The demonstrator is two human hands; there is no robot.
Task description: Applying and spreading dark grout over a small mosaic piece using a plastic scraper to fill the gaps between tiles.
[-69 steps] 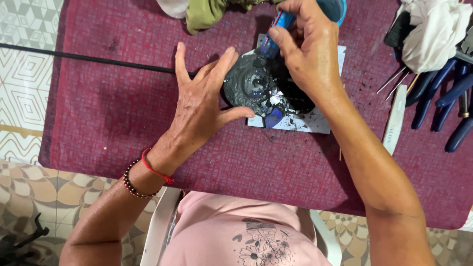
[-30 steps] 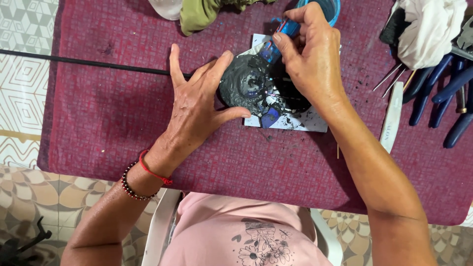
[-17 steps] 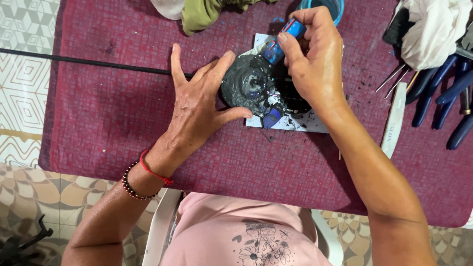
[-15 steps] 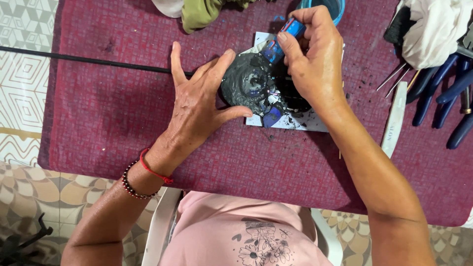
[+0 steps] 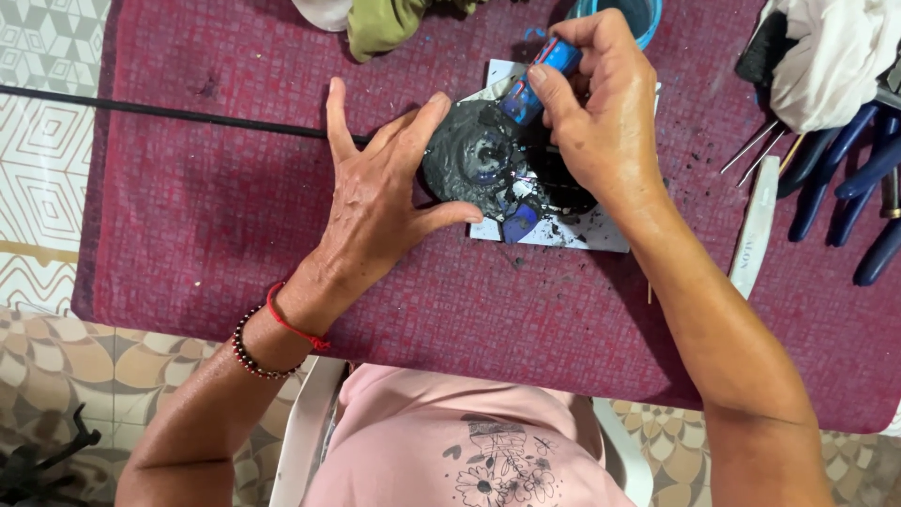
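Round dark grimy disc-shaped part [image 5: 474, 161] at upper centre, half-cleaned, steadied by spread left hand [image 5: 375, 202], right hand [image 5: 601, 122] pinching blue-handled tool [image 5: 535, 80].

The left hand [image 5: 380, 202] lay flat on the maroon table cover [image 5: 188, 207], its thumb and forefinger braced against a round, dark grey, grimy part [image 5: 474, 160]. That part sat on a white sheet of paper [image 5: 572, 230] strewn with black crumbs. The right hand [image 5: 601, 117] pinched a blue-handled tool [image 5: 540, 75], whose tip met the part's upper edge (the tip itself was too dark to make out). Blue-handled pliers [image 5: 863, 178] lay well apart on the right, beside a white cloth [image 5: 831, 52]. An olive rag [image 5: 385, 21] lay at the far edge. A black cable [image 5: 141, 108] crossed the cover.
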